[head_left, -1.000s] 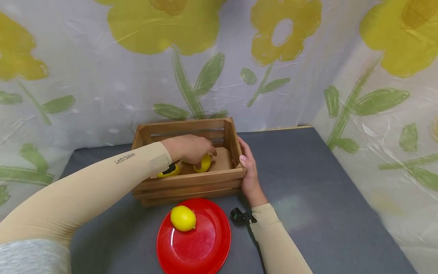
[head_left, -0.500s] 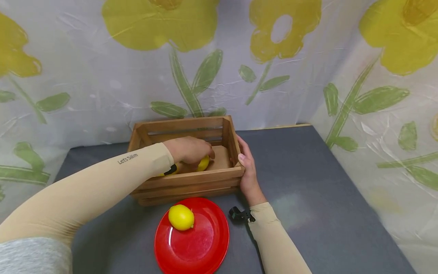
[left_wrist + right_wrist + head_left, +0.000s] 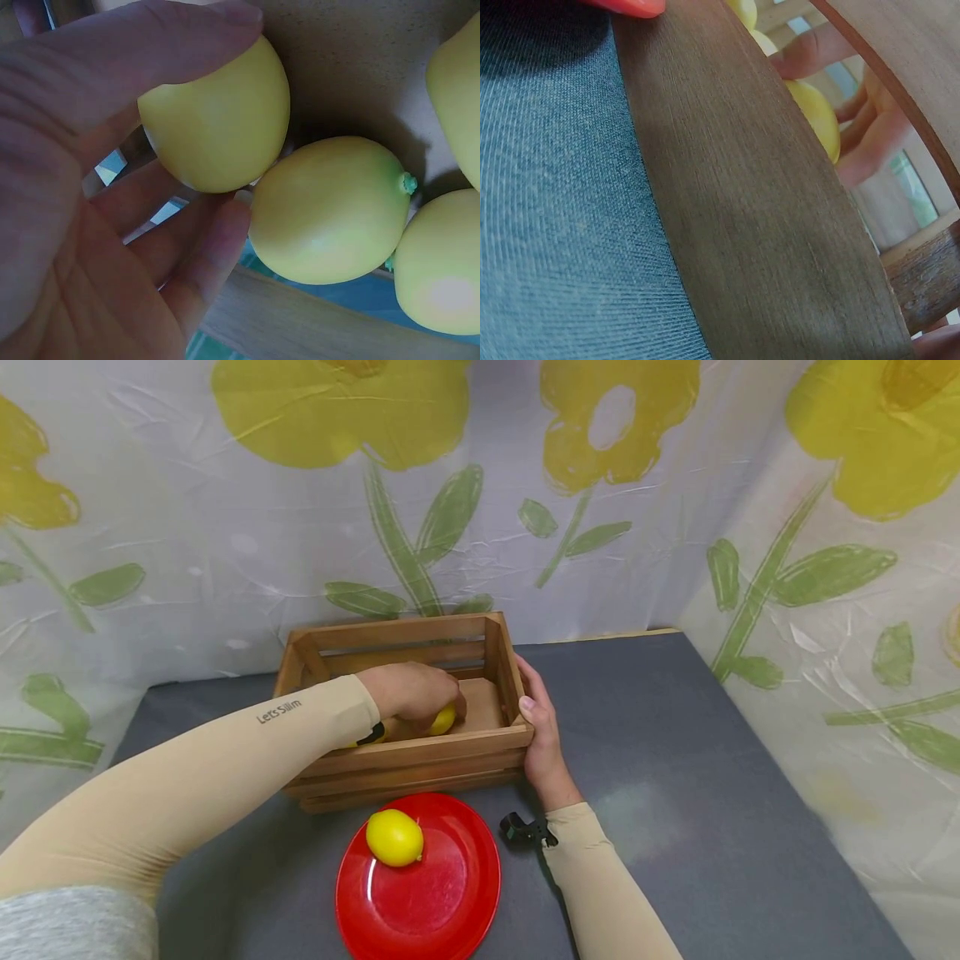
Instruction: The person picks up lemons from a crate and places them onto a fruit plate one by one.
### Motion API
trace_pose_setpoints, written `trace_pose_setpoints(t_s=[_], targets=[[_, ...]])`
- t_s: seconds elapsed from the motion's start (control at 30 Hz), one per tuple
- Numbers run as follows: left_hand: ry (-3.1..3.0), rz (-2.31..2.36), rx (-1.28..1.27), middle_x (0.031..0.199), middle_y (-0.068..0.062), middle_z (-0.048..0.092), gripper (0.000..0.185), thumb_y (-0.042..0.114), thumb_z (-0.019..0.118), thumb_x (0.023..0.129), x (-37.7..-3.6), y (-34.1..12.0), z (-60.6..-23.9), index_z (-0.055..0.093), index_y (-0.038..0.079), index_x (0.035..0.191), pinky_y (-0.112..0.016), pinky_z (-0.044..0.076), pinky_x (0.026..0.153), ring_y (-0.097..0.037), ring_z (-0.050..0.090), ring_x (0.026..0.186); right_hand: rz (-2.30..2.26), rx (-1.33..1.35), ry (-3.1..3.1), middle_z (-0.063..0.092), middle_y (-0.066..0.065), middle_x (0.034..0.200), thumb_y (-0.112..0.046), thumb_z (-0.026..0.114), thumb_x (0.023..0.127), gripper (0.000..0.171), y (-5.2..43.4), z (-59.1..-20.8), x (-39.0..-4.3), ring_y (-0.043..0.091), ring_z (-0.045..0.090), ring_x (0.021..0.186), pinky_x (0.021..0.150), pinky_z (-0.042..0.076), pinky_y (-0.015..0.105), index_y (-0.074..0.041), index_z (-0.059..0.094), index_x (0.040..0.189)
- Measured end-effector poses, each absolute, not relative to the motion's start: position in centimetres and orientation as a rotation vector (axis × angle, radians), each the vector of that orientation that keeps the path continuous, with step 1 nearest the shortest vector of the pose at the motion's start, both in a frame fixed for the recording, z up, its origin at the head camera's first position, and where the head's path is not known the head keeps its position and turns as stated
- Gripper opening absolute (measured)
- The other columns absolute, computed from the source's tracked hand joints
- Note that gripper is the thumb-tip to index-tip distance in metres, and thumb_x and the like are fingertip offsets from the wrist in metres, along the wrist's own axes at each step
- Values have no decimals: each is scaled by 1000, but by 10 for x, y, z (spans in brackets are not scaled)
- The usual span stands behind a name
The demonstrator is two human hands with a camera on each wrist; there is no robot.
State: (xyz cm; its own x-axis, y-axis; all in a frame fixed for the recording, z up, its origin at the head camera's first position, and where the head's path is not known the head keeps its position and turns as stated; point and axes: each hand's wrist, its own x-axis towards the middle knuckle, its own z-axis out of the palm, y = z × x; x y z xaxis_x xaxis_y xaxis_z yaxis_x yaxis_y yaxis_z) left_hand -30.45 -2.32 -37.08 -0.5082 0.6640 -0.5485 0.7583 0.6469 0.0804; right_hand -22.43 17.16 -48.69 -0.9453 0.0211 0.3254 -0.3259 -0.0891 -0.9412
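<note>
My left hand [image 3: 416,693] reaches down inside a slatted wooden crate [image 3: 408,760]. Its thumb and fingers curl round a yellow lemon [image 3: 217,124], thumb on one side and fingertips on the other. Against that fruit lies a second lemon [image 3: 330,214] with a green tip. Further lemons [image 3: 442,262] show at the right of the left wrist view; in the head view the left forearm partly covers the crate's contents. My right hand [image 3: 543,727] grips the crate's right end, thumb at the top edge. One lemon [image 3: 394,837] rests on a red plate [image 3: 457,922] before the crate.
The crate and plate stand on a dark grey table [image 3: 675,777], with table surface on both sides. Behind rises a flower-printed sheet [image 3: 285,543]. A small black wrist device [image 3: 525,831] sticks out from the right sleeve, close to the plate.
My left hand has sunk slightly and closed round the lemon, covering more of it. My right hand stays on the crate. The whole head view has shifted a little.
</note>
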Motion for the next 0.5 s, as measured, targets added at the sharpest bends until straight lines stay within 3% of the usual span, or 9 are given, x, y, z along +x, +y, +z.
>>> trace_pose_setpoints(t_s=[0.5], targets=[[2318,-206,1111,137,-8,66,52,3,77,91,-304,-23,-371,73,21,139,-42,54,111,-25,59,116,2135,339,-1935,43,4,168,-46,41,95,73,172,-487,-225,32,42,150,123,30,59,-25,43,165]])
